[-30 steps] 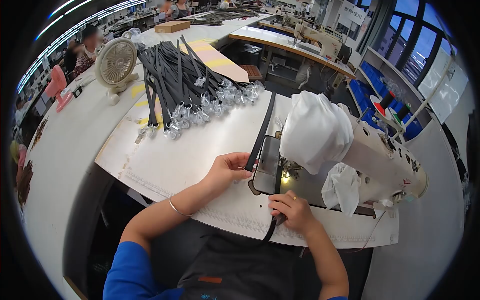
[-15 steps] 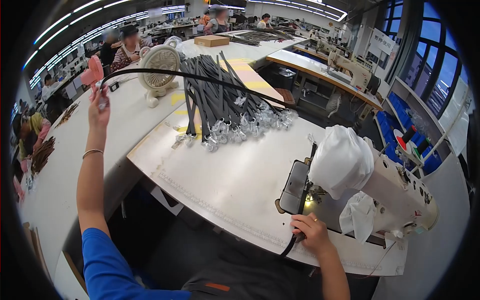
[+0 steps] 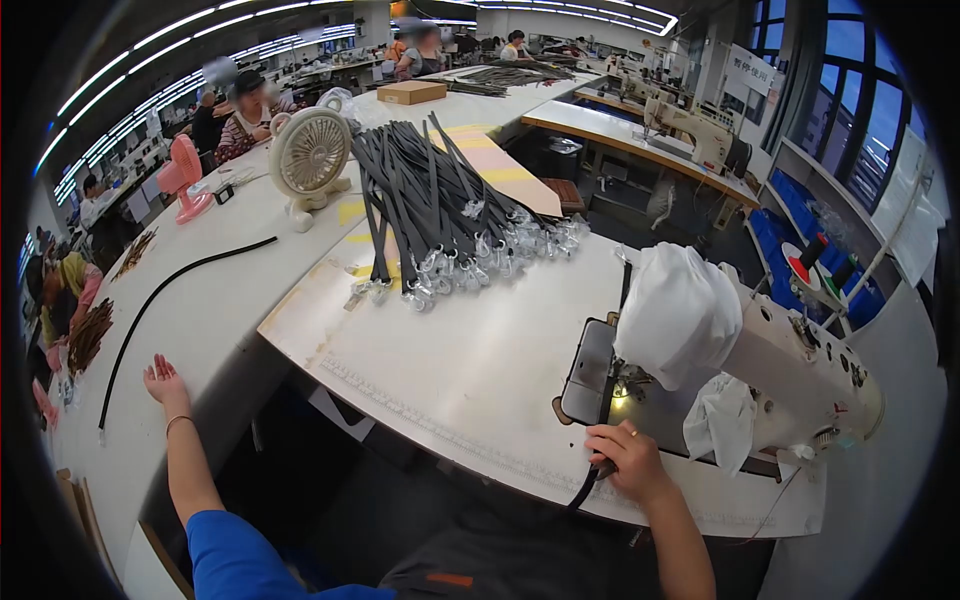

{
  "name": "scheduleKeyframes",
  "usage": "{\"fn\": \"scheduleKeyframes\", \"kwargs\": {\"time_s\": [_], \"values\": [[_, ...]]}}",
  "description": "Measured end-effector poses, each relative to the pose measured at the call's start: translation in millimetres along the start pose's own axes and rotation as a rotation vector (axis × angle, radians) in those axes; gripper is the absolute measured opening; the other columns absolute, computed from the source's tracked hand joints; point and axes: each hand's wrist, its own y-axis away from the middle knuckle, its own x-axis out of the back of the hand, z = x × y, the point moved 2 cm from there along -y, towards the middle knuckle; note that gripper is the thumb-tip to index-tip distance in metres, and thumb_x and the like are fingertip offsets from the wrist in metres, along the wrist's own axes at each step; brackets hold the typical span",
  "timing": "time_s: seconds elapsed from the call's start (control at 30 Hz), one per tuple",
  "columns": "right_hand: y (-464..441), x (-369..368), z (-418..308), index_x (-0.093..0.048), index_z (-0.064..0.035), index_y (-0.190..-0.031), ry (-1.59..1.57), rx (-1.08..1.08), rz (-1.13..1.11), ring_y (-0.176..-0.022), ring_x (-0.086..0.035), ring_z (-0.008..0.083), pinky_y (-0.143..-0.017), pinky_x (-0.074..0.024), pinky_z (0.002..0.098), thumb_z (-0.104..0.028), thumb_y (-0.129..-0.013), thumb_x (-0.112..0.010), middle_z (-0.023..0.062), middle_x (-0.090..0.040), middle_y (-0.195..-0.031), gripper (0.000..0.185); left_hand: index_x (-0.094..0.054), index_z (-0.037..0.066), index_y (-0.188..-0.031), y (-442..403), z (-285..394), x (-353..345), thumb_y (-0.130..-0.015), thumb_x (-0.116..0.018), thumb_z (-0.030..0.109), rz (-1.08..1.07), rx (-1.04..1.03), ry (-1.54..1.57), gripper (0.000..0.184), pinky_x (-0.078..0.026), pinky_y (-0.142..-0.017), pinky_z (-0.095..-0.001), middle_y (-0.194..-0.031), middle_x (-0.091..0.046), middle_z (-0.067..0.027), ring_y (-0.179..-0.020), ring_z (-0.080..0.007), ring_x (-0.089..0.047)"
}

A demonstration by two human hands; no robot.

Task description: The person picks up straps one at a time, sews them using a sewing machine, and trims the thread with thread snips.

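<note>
My left hand [image 3: 166, 382] is empty, with its fingers stretched out over the left table. Beyond it, a long black strap [image 3: 150, 302] stretches in a curve across that table, apart from the hand. My right hand [image 3: 628, 462] is closed round another black strap [image 3: 584, 488] at the front of the sewing machine [image 3: 790, 375]. From there this strap runs up past the lit needle area, beside a dark phone-like device [image 3: 588, 370]. White cloth [image 3: 680, 315] covers the machine's head.
Many black straps with plastic-wrapped metal clasps [image 3: 440, 210] are heaped across the worktable [image 3: 430, 365]. A white fan [image 3: 308, 155], a pink fan [image 3: 183, 178] and a cardboard box [image 3: 411, 92] stand behind. Thread spools [image 3: 806, 255] are at right; several people work farther off.
My left hand has let go of the raised black strap and come down toward me. That strap now stretches over the left table. My right hand keeps its grip on the other strap.
</note>
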Motion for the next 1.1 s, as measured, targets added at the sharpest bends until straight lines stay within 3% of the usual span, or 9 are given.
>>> {"fn": "scheduleKeyframes", "kwargs": {"time_s": [0.07, 0.23, 0.3, 0.37, 0.43, 0.53, 0.67, 0.87, 1.1], "values": [[1.8, 1.2, 0.1, -0.063, -0.0095, -0.082, 0.010, 0.021, 0.002, -0.069, -0.056, 0.0193, -0.058, -0.0482, 0.0284, -0.011, -0.066, -0.072, 0.0007, -0.063, -0.093, 0.019, -0.044, 0.006, -0.126, 36.8, -47.4, -34.4, -0.090, -0.049, 0.026, -0.295, 0.164, -0.140, 0.042, -0.044, -0.083, -0.0266, -0.110, -0.057, -0.0090, -0.097, -0.0172, -0.056], [8.6, -1.6, 2.1, -0.061, -0.0091, -0.083, -0.044, 0.066, 0.019, -0.069, -0.057, 0.0166, -0.056, -0.0495, 0.0276, -0.010, -0.065, -0.074, 0.0004, -0.063, -0.090, 0.022, -0.055, 0.002, -0.115, 310.3, -127.5, -104.1, -0.090, -0.049, 0.011, -1.320, 0.441, -0.531, 0.027, -0.043, -0.082, -0.0251, -0.102, -0.060, -0.0070, -0.092, -0.0153, -0.057], [9.6, -1.4, 0.9, -0.061, -0.0082, -0.083, -0.068, 0.082, 0.033, -0.068, -0.058, 0.0165, -0.056, -0.0495, 0.0274, -0.010, -0.065, -0.074, 0.0012, -0.063, -0.089, 0.022, -0.059, -0.001, -0.106, 418.1, -128.6, -103.2, -0.086, -0.052, 0.003, -1.740, 0.380, -0.722, 0.021, -0.045, -0.080, -0.0264, -0.096, -0.061, -0.0070, -0.088, -0.0166, -0.058], [11.4, -1.3, -0.1, -0.061, -0.0073, -0.083, -0.055, 0.083, 0.049, -0.068, -0.058, 0.0168, -0.057, -0.0497, 0.0275, -0.010, -0.066, -0.074, 0.0016, -0.063, -0.088, 0.022, -0.064, -0.001, -0.096, 510.7, -117.5, -106.0, -0.078, -0.058, -0.005, -2.253, 0.168, -0.635, 0.019, -0.047, -0.078, -0.0296, -0.092, -0.063, -0.0098, -0.086, -0.0195, -0.059], [12.1, -3.2, 2.0, -0.062, -0.0074, -0.084, -0.082, 0.100, 0.047, -0.068, -0.058, 0.0173, -0.056, -0.0493, 0.0283, -0.011, -0.065, -0.073, 0.0026, -0.063, -0.092, 0.022, -0.066, 0.004, -0.094, 572.2, -121.2, -96.6, -0.074, -0.067, 0.001, -2.543, -0.087, -0.471, 0.020, -0.048, -0.074, -0.0311, -0.093, -0.063, -0.0085, -0.085, -0.0237, -0.059], [9.8, 0.0, 0.1, -0.061, -0.0063, -0.082, -0.096, 0.100, 0.038, -0.069, -0.059, 0.0176, -0.058, -0.0499, 0.0279, -0.012, -0.067, -0.073, 0.0026, -0.063, -0.087, 0.020, -0.065, 0.008, -0.088, 627.1, -146.9, -79.2, -0.071, -0.069, 0.010, -2.658, -0.485, -0.248, 0.018, -0.049, -0.069, -0.0322, -0.085, -0.062, -0.0038, -0.080, -0.0214, -0.058], [9.6, 1.1, -0.6, -0.061, -0.0056, -0.082, -0.086, 0.097, 0.030, -0.068, -0.059, 0.0179, -0.058, -0.0497, 0.0284, -0.013, -0.068, -0.073, 0.0034, -0.063, -0.086, 0.020, -0.066, 0.006, -0.085, 663.5, -170.4, -79.1, -0.068, -0.071, 0.014, -2.708, -0.472, -0.224, 0.020, -0.048, -0.066, -0.0329, -0.076, -0.057, -0.0045, -0.076, -0.0222, -0.056], [10.4, -0.4, 0.3, -0.059, -0.0059, -0.078, -0.079, 0.101, 0.044, -0.067, -0.058, 0.0187, -0.058, -0.0483, 0.0290, -0.015, -0.068, -0.072, 0.0022, -0.061, -0.085, 0.019, -0.067, 0.006, -0.087, 664.0, -184.5, -72.7, -0.063, -0.074, 0.014, -2.656, -0.254, -0.185, 0.026, -0.047, -0.067, -0.0321, -0.079, -0.058, -0.0047, -0.077, -0.0224, -0.056], [10.9, 1.4, -1.3, -0.059, -0.0067, -0.078, -0.067, 0.122, 0.038, -0.068, -0.056, 0.0158, -0.055, -0.0472, 0.0272, -0.018, -0.073, -0.068, 0.0006, -0.059, -0.088, 0.016, -0.067, 0.007, -0.084, 664.1, -182.2, -70.4, -0.060, -0.074, 0.012, -2.605, -0.274, -0.142, 0.026, -0.048, -0.066, -0.0312, -0.082, -0.059, -0.0018, -0.077, -0.0208, -0.055]]}}
